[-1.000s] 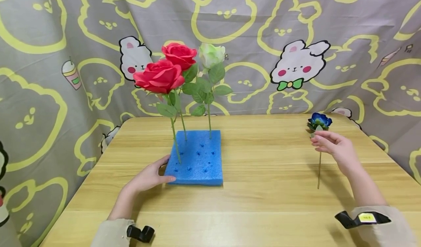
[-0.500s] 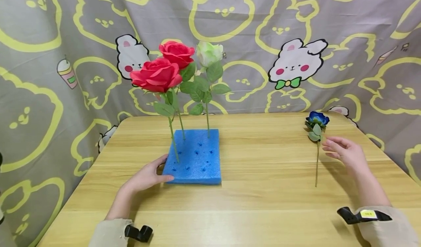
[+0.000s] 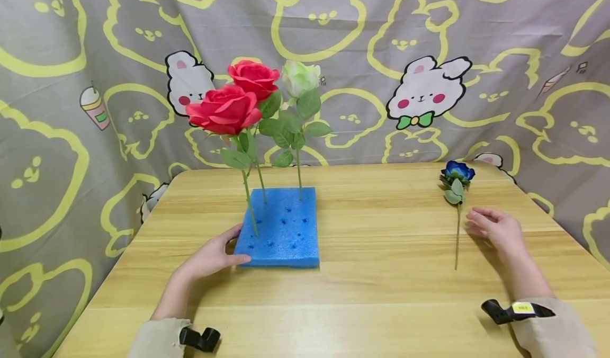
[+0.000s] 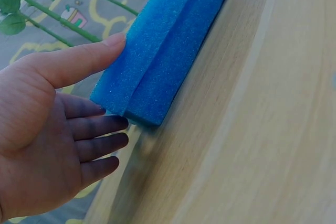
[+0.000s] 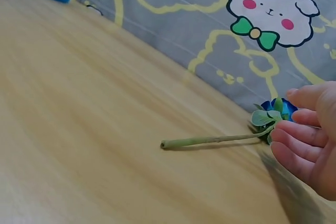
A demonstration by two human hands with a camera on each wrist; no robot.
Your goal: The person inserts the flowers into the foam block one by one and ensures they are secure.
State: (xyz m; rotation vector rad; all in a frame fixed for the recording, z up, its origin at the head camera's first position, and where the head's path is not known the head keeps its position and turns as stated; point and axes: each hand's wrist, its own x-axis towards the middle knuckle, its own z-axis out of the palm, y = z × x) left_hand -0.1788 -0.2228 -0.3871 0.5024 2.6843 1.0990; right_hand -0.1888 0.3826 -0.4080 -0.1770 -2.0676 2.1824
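Observation:
My left hand rests against the near left corner of a blue foam block, thumb on its front edge and fingers along its left side. In the left wrist view, those fingers look straight and relaxed. Two red roses and a pale green-white rose stand upright in the foam. On the right, a blue rose lies on the table, bloom away from me, its bare stem pointing towards me. My right hand hovers just right of that stem, fingers loosely bent, holding nothing.
Several small holes dot the foam's top. The wooden table stretches between the foam block and the blue rose. A grey curtain with cartoon rabbits hangs behind the table and along its sides.
My right hand lets go of the blue rose near its leaves and draws back right and towards me. The rose stays lying there. My left hand keeps its place on the foam block.

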